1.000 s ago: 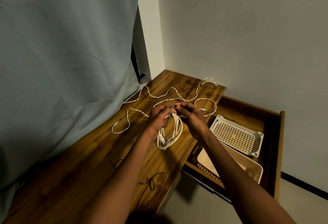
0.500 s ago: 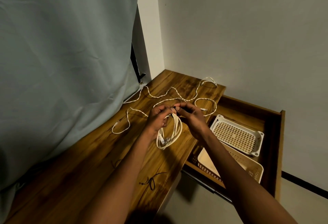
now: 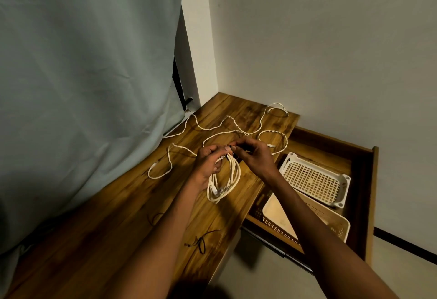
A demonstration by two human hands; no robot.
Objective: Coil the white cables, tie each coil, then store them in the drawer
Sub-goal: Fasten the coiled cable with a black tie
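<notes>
A coiled white cable (image 3: 224,180) hangs from my left hand (image 3: 208,161), which grips the top of the coil above the wooden table (image 3: 118,223). My right hand (image 3: 254,155) pinches a thin dark tie (image 3: 233,150) at the top of the coil, fingertips meeting those of the left hand. A second white cable (image 3: 227,128) lies loose and uncoiled across the far part of the table. The open wooden drawer (image 3: 364,194) stands to the right.
Two cream perforated baskets sit in the drawer, one (image 3: 314,178) farther and one (image 3: 331,218) nearer. Two dark ties (image 3: 201,244) (image 3: 153,218) lie on the near table. A grey-green curtain (image 3: 82,85) hangs at the left; a white wall stands behind.
Almost nothing has moved. Both hands stay at the top of the coil, with only slight finger movement at the tie.
</notes>
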